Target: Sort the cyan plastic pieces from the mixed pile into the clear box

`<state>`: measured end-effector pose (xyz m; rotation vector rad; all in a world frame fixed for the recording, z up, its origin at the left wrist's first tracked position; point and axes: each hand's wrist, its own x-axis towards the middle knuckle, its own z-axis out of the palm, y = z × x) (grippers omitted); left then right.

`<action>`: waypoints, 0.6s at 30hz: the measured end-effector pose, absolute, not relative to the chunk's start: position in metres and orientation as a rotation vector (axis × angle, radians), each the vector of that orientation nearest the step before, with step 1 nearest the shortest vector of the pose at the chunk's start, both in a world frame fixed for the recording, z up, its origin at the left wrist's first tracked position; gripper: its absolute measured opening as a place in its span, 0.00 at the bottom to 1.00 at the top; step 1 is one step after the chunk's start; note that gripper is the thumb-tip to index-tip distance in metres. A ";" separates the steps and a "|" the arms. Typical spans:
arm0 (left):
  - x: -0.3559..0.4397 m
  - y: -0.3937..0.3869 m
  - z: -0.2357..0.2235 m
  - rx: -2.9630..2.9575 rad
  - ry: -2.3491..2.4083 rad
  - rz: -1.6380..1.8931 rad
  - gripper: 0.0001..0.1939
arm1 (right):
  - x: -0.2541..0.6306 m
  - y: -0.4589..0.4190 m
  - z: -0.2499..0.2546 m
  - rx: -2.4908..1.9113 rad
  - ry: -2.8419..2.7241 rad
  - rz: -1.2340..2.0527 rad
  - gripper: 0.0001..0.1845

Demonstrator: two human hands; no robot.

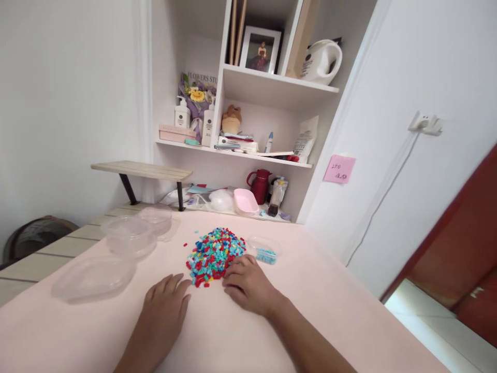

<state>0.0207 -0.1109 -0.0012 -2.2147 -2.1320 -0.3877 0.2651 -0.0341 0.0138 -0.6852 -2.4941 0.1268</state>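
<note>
A heap of small toy building bricks (215,251), mostly light blue, red and teal with some yellow and dark blue, lies on the pink tabletop (225,336). My left hand (165,305) rests palm down just in front of the heap's left side, fingers stretched out and holding nothing. At the heap's right front edge is my right hand (248,285), its fingers bent over the bricks; whether a brick is between the fingertips is hidden. Just beyond that hand stands a small clear plastic box (267,243) with light blue bricks in it.
Clear plastic containers (130,238) stand at the left, with a flat clear lid (95,277) in front. A raised wooden shelf (142,169) is behind them. At the back are a pink tray (246,201), a dark red jug (260,185) and a bottle (277,197).
</note>
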 end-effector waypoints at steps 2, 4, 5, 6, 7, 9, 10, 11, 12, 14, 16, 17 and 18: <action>0.020 -0.110 -0.001 -2.217 -2.134 -0.387 0.22 | 0.274 -0.029 0.014 -0.785 -2.372 0.166 0.10; 0.020 -0.110 -0.001 -2.217 -2.137 -0.393 0.22 | 0.284 -0.025 0.014 -0.896 -2.195 0.233 0.14; 0.020 -0.110 -0.001 -2.216 -2.139 -0.398 0.22 | 0.288 -0.023 0.014 -0.945 -2.100 0.272 0.15; 0.020 -0.110 -0.001 -2.216 -2.140 -0.400 0.22 | 0.293 -0.021 0.015 -0.985 -2.013 0.313 0.16; 0.020 -0.110 -0.001 -2.213 -2.141 -0.398 0.22 | 0.297 -0.019 0.015 -1.017 -1.937 0.351 0.17; 0.019 -0.110 -0.002 -2.205 -2.140 -0.377 0.22 | 0.303 -0.016 0.017 -1.063 -1.828 0.399 0.17; 0.019 -0.109 -0.002 -2.200 -2.141 -0.357 0.23 | 0.305 -0.015 0.018 -1.079 -1.792 0.407 0.17; 0.019 -0.108 -0.002 -2.194 -2.143 -0.336 0.23 | 0.307 -0.015 0.019 -1.090 -1.772 0.407 0.16; 0.019 -0.108 -0.002 -2.191 -2.142 -0.317 0.23 | 0.308 -0.016 0.020 -1.095 -1.770 0.405 0.16; 0.019 -0.107 -0.003 -2.183 -2.140 -0.289 0.23 | 0.308 -0.018 0.022 -1.081 -1.829 0.428 0.13; 0.018 -0.106 -0.002 -2.179 -2.132 -0.269 0.23 | 0.305 -0.022 0.021 -1.041 -1.943 0.503 0.09; 0.018 -0.107 -0.002 -2.179 -2.126 -0.264 0.23 | 0.304 -0.024 0.021 -1.012 -2.016 0.549 0.06; 0.018 -0.107 -0.002 -2.181 -2.124 -0.258 0.23 | 0.302 -0.027 0.019 -0.980 -2.095 0.589 0.07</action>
